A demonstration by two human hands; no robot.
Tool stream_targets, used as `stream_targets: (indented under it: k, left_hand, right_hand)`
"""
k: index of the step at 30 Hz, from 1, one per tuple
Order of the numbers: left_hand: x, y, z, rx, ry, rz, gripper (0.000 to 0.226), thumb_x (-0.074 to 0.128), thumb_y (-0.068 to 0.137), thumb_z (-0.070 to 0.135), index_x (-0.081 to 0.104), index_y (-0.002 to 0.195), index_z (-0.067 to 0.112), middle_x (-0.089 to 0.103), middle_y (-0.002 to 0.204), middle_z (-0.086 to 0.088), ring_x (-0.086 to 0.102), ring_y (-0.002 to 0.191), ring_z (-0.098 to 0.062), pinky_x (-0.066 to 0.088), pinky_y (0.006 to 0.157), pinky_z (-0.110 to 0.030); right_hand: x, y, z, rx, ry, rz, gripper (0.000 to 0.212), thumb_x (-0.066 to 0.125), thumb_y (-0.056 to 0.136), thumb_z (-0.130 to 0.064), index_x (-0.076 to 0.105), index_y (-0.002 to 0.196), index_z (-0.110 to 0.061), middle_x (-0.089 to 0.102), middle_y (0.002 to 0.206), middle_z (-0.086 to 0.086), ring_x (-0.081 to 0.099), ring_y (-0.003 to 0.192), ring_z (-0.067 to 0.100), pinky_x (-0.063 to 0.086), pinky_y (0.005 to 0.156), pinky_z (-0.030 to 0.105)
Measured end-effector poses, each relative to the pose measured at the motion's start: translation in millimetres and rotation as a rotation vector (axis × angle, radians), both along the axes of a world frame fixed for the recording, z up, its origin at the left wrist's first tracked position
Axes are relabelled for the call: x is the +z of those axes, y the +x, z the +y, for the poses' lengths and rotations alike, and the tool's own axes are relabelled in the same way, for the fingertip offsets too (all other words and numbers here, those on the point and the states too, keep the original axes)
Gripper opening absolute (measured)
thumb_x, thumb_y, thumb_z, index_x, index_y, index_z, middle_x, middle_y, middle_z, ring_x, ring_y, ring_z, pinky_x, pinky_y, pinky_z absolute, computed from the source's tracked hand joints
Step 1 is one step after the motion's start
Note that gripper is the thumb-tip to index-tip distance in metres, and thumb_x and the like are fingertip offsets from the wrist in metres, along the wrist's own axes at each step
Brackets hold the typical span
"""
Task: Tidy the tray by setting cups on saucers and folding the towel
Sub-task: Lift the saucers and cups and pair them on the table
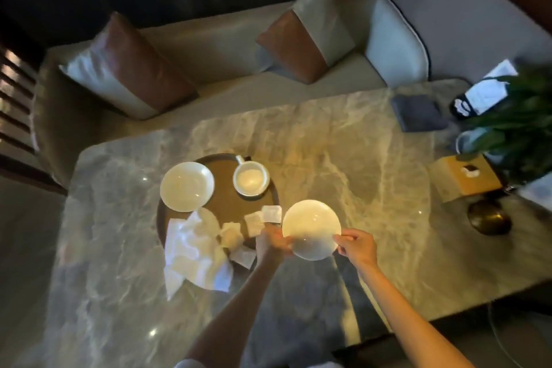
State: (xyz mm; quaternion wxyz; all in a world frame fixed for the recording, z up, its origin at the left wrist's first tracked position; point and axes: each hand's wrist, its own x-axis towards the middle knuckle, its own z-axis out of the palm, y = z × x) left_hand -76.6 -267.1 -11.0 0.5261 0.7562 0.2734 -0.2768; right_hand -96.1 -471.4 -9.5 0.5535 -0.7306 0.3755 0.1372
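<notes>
Both hands' grip (273, 243) (355, 246) clamped on saucer (311, 228); sachets (263, 218), crumpled towel (191, 248) crowd tray (227, 203).

Lighting: dim, warm, brightest at frame centre on the marble table (343, 140). Glare: small specular dots on the tabletop; the held saucer (311, 229) is washed near-white. Shadows: soft arm shadows fall toward the near table edge; top of frame and corners near black. Sharpness: soft overall; the plant (519, 125) at right is blurred. Distortion: wide-angle bowing of table edges and sofa (215, 48).
</notes>
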Motion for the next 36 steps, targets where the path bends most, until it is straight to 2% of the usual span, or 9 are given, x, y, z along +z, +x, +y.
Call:
stream_targets:
  k: [2, 4, 9, 18, 22, 25, 28, 31, 36]
  left_hand:
    - [-14.6, -2.7, -19.7, -0.032, 0.084, -0.024, 0.009, 0.070, 0.082, 0.007, 0.067, 0.080, -0.002, 0.071, 0.084, -0.024, 0.070, 0.075, -0.033, 0.062, 0.074, -0.044]
    - [-26.2, -6.7, -33.1, -0.063, 0.210, -0.063, 0.024, 0.069, 0.081, 0.005, 0.060, 0.060, 0.013, 0.073, 0.077, -0.019, 0.071, 0.073, -0.031, 0.062, 0.070, -0.046]
    - [-38.9, -9.9, -46.6, -0.098, 0.252, -0.034, 0.008, 0.067, 0.084, 0.005, 0.075, 0.081, 0.006, 0.076, 0.082, -0.016, 0.073, 0.073, -0.029, 0.063, 0.071, -0.047]
    - [-43.0, -9.7, -54.0, 0.001, 0.267, 0.063, 0.014, 0.066, 0.085, 0.002, 0.071, 0.098, 0.000, 0.075, 0.090, -0.017, 0.073, 0.077, -0.031, 0.063, 0.071, -0.044]
    - [-38.6, -7.9, -54.6, -0.003, 0.257, 0.085, 0.019, 0.065, 0.086, 0.004, 0.065, 0.105, 0.001, 0.073, 0.094, -0.016, 0.072, 0.081, -0.031, 0.063, 0.068, -0.042]
    - [-26.9, -9.6, -49.2, -0.014, 0.204, 0.117, 0.030, 0.067, 0.089, 0.015, 0.052, 0.114, 0.007, 0.068, 0.103, -0.014, 0.073, 0.078, -0.033, 0.059, 0.051, -0.031]
    - [-17.1, -12.7, -29.6, -0.067, 0.232, 0.094, 0.022, 0.066, 0.092, 0.030, 0.055, 0.096, 0.011, 0.074, 0.084, -0.013, 0.074, 0.066, -0.028, 0.061, 0.057, -0.036]
    - [-5.3, -15.7, 7.6, -0.017, 0.236, 0.047, 0.029, 0.057, 0.096, 0.036, 0.063, 0.080, 0.012, 0.073, 0.069, -0.011, 0.072, 0.058, -0.028, 0.062, 0.060, -0.046]
    - [8.7, 3.8, 77.5, 0.179, 0.301, -0.090, 0.031, 0.053, 0.097, 0.029, 0.062, 0.085, 0.002, 0.071, 0.083, -0.020, 0.068, 0.078, -0.039, 0.056, 0.067, -0.046]
  right_hand:
    - [-14.7, 0.1, -18.1, 0.040, -0.045, 0.016, 0.009, 0.076, 0.074, -0.002, 0.072, 0.065, -0.002, 0.057, 0.051, 0.008, 0.052, 0.055, 0.023, 0.047, 0.061, 0.039]
    - [-26.6, 1.4, -29.2, 0.081, -0.076, 0.027, 0.011, 0.075, 0.076, -0.007, 0.072, 0.071, 0.003, 0.062, 0.058, 0.013, 0.056, 0.058, 0.026, 0.052, 0.065, 0.044]
    - [-39.2, -1.9, -39.0, 0.139, -0.117, 0.046, 0.015, 0.073, 0.083, -0.008, 0.073, 0.092, 0.003, 0.071, 0.079, 0.026, 0.064, 0.065, 0.031, 0.058, 0.074, 0.048]
    - [-43.5, 0.9, -38.2, 0.157, -0.114, 0.117, 0.020, 0.075, 0.083, -0.012, 0.069, 0.100, -0.002, 0.071, 0.078, 0.013, 0.066, 0.064, 0.023, 0.056, 0.061, 0.029]
    - [-47.4, 5.2, -40.4, 0.186, -0.127, 0.128, 0.021, 0.075, 0.082, -0.013, 0.070, 0.098, -0.002, 0.072, 0.075, 0.015, 0.070, 0.066, 0.029, 0.062, 0.072, 0.042]
    - [-44.3, 4.8, -42.6, 0.286, -0.145, 0.139, 0.023, 0.072, 0.086, -0.021, 0.064, 0.099, -0.003, 0.072, 0.077, 0.016, 0.069, 0.068, 0.027, 0.060, 0.073, 0.041]
    - [-36.5, -0.8, -41.3, 0.336, -0.305, 0.053, 0.023, 0.064, 0.093, -0.027, 0.060, 0.100, -0.005, 0.069, 0.088, 0.015, 0.066, 0.085, 0.031, 0.046, 0.068, 0.023]
    - [-14.2, 3.0, -15.3, 0.332, -0.429, -0.058, 0.014, 0.057, 0.094, -0.027, 0.061, 0.085, -0.019, 0.066, 0.083, 0.003, 0.061, 0.077, 0.024, 0.038, 0.063, 0.031]
    - [17.4, 37.5, 60.7, 0.379, -0.265, -0.205, 0.020, 0.052, 0.090, -0.028, 0.067, 0.080, -0.020, 0.068, 0.080, -0.001, 0.062, 0.077, 0.019, 0.040, 0.064, 0.030]
